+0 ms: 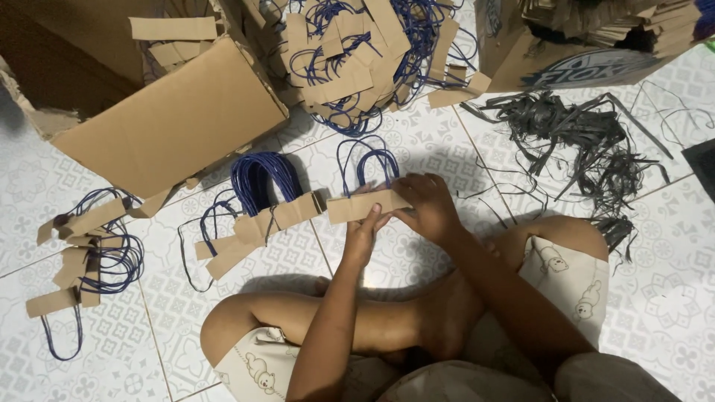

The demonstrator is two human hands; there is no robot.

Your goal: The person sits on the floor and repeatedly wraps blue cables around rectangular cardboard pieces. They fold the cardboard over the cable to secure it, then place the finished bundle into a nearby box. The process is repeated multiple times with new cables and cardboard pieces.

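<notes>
Down at the bottom, the person sits cross-legged on the patterned white tile floor (655, 298), knees spread wide. Both arms reach forward, and there it is: the left hand (363, 232) and the right hand (428, 207) are both closed on a stack of brown cardboard strips (366, 205), fingers curled over the top edge and thumbs beneath, holding it level just above the floor. Blue cord loops (370, 160) arch up from the far side of that stack. Just to the left, almost touching it, lies a finished row of strips with a thick bundle of blue loops (257, 182) standing up from it. Further left, well apart, a loose scatter of strips and cords (89, 249) sprawls across the tiles. On the right, beyond the knee, a tangle of dark grey shredded strips (585, 141) spreads out. Moving farther away, an open cardboard box (175, 112) lies tipped at upper left, a big heap of strips with blue cords (357, 59) fills the top centre, and a second printed box (566, 52) sits at upper right.
</notes>
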